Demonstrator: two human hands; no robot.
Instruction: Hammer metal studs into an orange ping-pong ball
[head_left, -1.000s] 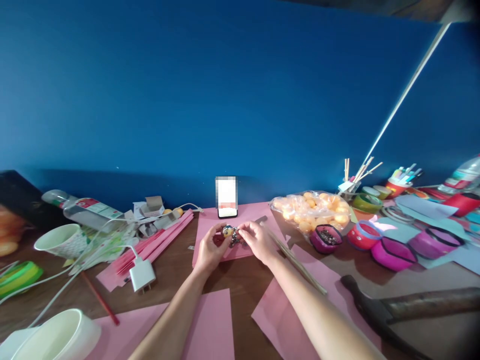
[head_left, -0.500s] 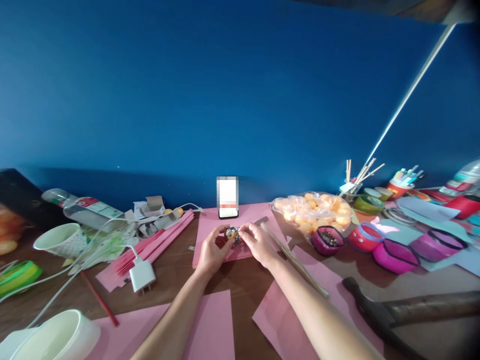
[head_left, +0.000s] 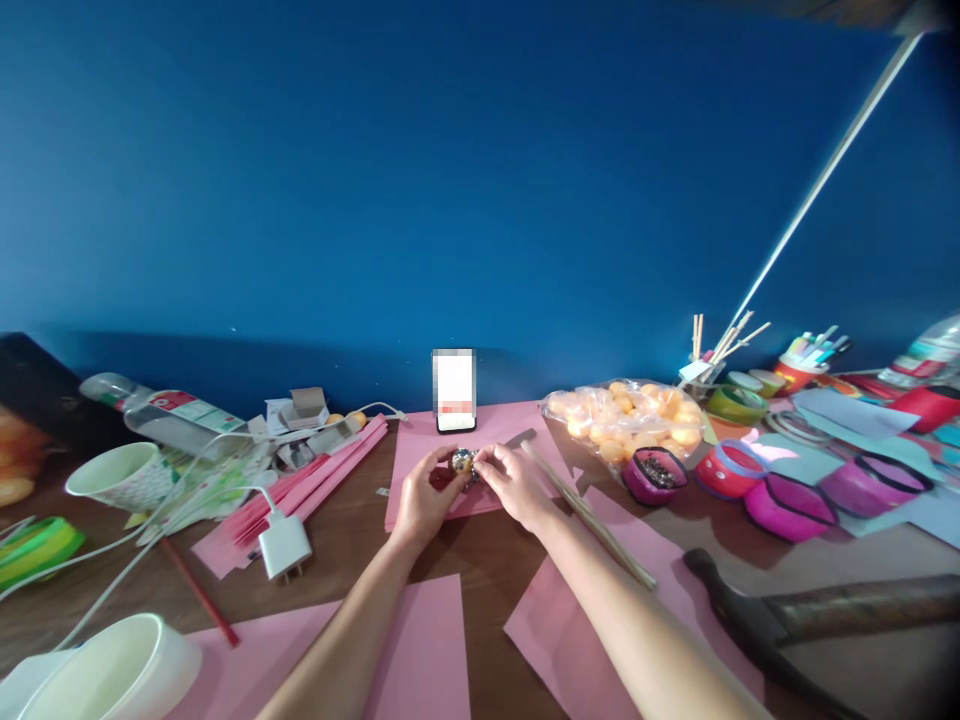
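Note:
My left hand [head_left: 424, 497] and my right hand [head_left: 511, 484] meet over a pink paper sheet [head_left: 420, 450] at the middle of the table. Between their fingertips they pinch a small round orange-and-silver ornament [head_left: 463, 461], too small to make out in detail. Both hands have their fingers curled around it. A phone [head_left: 454, 391] stands upright just behind the hands, against the blue wall.
A clear bag of orange balls [head_left: 626, 415] lies right of the hands, with pink and red tubs [head_left: 787, 500] beyond it. A hammer [head_left: 757, 615] lies at the near right. Wooden sticks [head_left: 592, 520], a white charger [head_left: 283, 545], paper cups [head_left: 120, 478] and a bottle [head_left: 161, 412] crowd the table.
The hands have drawn slightly closer together on the small ornament and turned it a little. Everything else on the table stays in place.

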